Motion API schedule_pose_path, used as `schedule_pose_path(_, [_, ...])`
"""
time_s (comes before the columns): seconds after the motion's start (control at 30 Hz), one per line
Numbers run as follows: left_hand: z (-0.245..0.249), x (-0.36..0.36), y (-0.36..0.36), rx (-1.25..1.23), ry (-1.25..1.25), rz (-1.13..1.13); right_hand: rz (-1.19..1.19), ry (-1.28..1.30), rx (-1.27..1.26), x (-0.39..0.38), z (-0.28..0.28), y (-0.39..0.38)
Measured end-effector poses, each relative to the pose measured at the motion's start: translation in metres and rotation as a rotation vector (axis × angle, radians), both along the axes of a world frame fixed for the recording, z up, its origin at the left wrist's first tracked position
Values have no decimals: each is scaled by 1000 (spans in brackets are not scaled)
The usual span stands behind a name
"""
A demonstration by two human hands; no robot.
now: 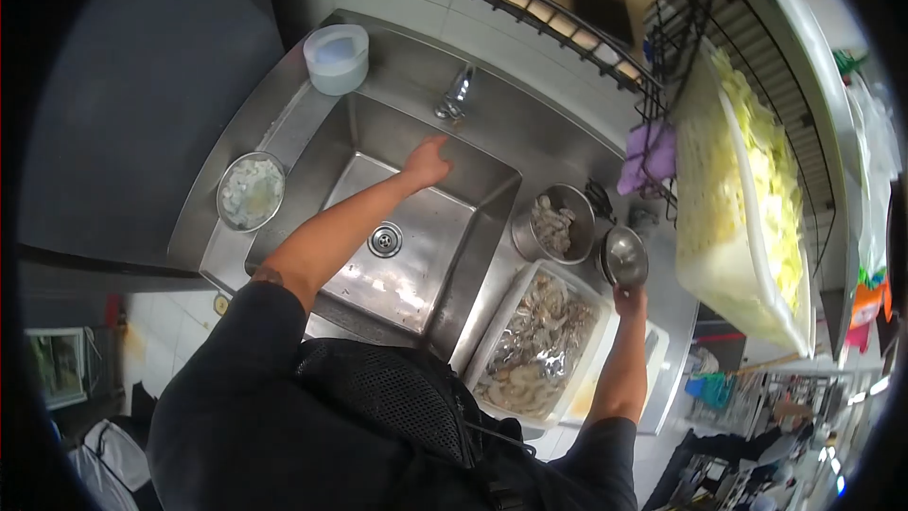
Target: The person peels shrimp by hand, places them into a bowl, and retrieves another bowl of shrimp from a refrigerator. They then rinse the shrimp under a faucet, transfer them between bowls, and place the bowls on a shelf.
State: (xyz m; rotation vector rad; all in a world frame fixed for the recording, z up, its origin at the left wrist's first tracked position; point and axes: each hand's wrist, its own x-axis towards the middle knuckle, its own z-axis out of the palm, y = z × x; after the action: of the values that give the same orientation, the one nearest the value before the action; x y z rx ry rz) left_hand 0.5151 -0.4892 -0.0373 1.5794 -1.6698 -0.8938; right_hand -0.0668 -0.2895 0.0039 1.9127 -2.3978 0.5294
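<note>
My left hand [428, 163] reaches over the sink [407, 289], just below the faucet [456, 93]. Its fingers look slightly apart, with nothing visible in them. On the right, my right hand [631, 299] grips the near rim of a shiny metal bowl [625, 255]; a second rim shows behind it, perhaps another bowl stacked with it. Close by stands a metal pot [523, 233] holding greyish shrimp [552, 225]. Nearer my body, a clear plastic tub [602, 308] is filled with raw shrimp [539, 350] in liquid.
On the left ledge sits a metal bowl [226, 206] of pale pieces in liquid. A white round container [338, 78] stands at the back left corner. Overhead runs a black wire rack [530, 11]; a white basket [716, 265] of yellow-green leaves and a purple cloth [647, 157] are at right.
</note>
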Motion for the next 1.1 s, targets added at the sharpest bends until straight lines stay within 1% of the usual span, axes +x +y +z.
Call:
schedule_pose_path(0.03, [-1, -4, -7, 6, 7, 19, -35, 96, 47, -3, -4, -1])
schedule_pose_path(0.07, [-5, -10, -19, -115, -38, -46, -70, 193, 92, -12, -16, -3])
schedule_pose_path(0.13, [-12, -19, -47, -325, -179, -118, -58, 317, 54, -41, -42, -6])
schedule_pose_path(0.17, [-12, -24, -58, -405, -279, -134, -19, 313, 61, -109, -86, -14])
schedule_pose_path(0.2, [-2, -26, -63, -331, -351, -184, -98, -147, -202, -162, -133, -14])
schedule_pose_path(0.23, [12, -26, -66, -251, -421, -239, -362, -648, -333, -139, -120, -19])
schedule_pose_path(0.27, [28, -24, -64, -144, -453, -251, -650, -1146, -441, -108, -90, -12])
schedule_pose_path(0.3, [37, -22, -60, -38, -481, -266, -640, -1158, -409, -60, -78, -25])
schedule_pose_path(0.33, [30, -24, -61, -18, -494, -249, -628, -1193, -475, -55, -51, 1])
schedule_pose_path(0.37, [18, -27, -62, -54, -444, -206, -620, -1226, -546, -56, -22, 32])
schedule_pose_path(0.4, [6, -27, -59, -91, -388, -169, -618, -1249, -624, -10, -3, 27])
schedule_pose_path(0.43, [-3, -21, -52, -78, -386, -167, -621, -1244, -612, 24, 20, 40])
schedule_pose_path(0.5, [-20, -11, -31, -203, -277, -84, -662, -1151, -788, 99, 59, 58])
schedule_pose_path(0.53, [-31, -4, -23, -195, -265, -90, -650, -1146, -797, 132, 73, 65])
schedule_pose_path(0.6, [-46, 6, -20, -125, -512, -204, -526, -1112, -707, 197, 92, 77])
schedule_pose_path(0.63, [-45, 3, -21, -129, -499, -211, -479, -1033, -601, 230, 99, 80])
schedule_pose_path(0.67, [-42, 0, -23, -77, -400, -183, -427, -954, -492, 263, 104, 80])
schedule_pose_path(0.7, [-38, -1, -25, -26, -302, -149, -358, -946, -417, 297, 106, 76])
schedule_pose_path(0.73, [-21, 2, -27, -29, -296, -138, -286, -940, -342, 326, 106, 70])
schedule_pose_path(0.77, [6, 8, -29, 38, -269, -262, -205, -895, -245, 339, 93, 63])
schedule_pose_path(0.8, [23, 12, -30, 101, -244, -394, -132, -849, -154, 348, 67, 53])
schedule_pose_path(0.83, [27, 15, -28, 88, -238, -406, -173, -771, -150, 361, 36, 38])
schedule_pose_path(0.87, [26, 18, -23, 72, -32, -438, -172, -858, -65, 386, 26, 20])
schedule_pose_path(0.9, [24, 21, -16, 59, 174, -475, -11, -656, -26, 362, -34, -8])
schedule_pose_path(0.93, [13, 26, -13, 85, 197, -458, -13, -1047, 74, 413, 2, -26])
schedule_pose_path(0.97, [-6, 39, -13, 108, 216, -427, -42, -1051, 118, 433, -1, -52])
schedule_pose_path(1.0, [-32, 52, -4, -13, 167, -257, -65, -1055, 169, 446, -4, -75])
schedule_pose_path(1.03, [-52, 71, 7, -128, 117, -80, -29, -1027, 173, 457, -4, -97])
schedule_pose_path(1.07, [-62, 95, 12, 14, 117, -27, 2, -999, 180, 466, -6, -116])
schedule_pose_path(1.1, [-70, 115, 16, 158, 118, 21, 5, -994, 183, 467, -23, -141])
